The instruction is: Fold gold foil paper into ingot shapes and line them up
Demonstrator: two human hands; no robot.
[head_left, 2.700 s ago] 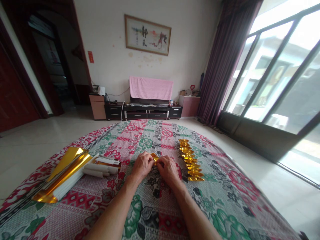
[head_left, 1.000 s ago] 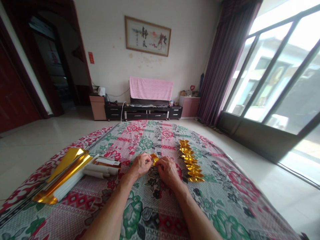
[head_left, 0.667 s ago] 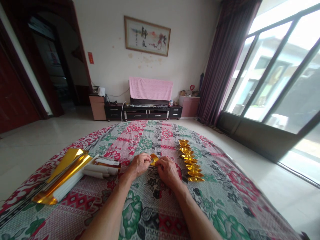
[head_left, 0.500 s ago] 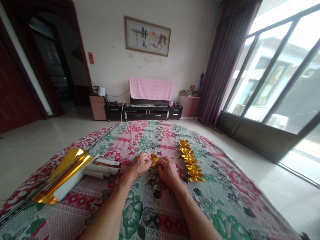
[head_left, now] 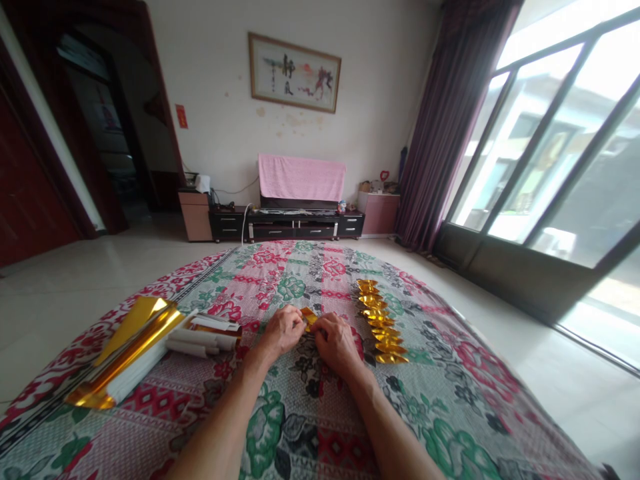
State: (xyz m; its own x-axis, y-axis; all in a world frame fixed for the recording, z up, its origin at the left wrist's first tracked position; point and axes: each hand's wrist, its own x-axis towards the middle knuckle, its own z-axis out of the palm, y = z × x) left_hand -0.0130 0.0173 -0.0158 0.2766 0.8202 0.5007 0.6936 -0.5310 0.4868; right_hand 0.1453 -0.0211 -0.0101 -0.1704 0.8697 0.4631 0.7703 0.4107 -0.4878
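My left hand (head_left: 281, 331) and my right hand (head_left: 336, 341) meet over a flowered cloth (head_left: 300, 413), fingers curled. Both pinch a small piece of gold foil paper (head_left: 309, 316) that shows between the fingertips. Right of my right hand runs a row of several folded gold paper pieces (head_left: 379, 320), laid one after another away from me. To the left lie a stack of gold foil sheets (head_left: 127, 347) and some white paper rolls (head_left: 197, 341).
The cloth covers a round table with tiled floor (head_left: 65, 287) around it. Far behind stand a low dark TV cabinet (head_left: 295, 223) with a pink cover, a framed picture (head_left: 295, 71), a doorway at left and large windows (head_left: 560, 153) with purple curtains at right.
My hands have stayed in place on the gold paper, with only small finger shifts. The row of folded pieces and the foil stack have not moved.
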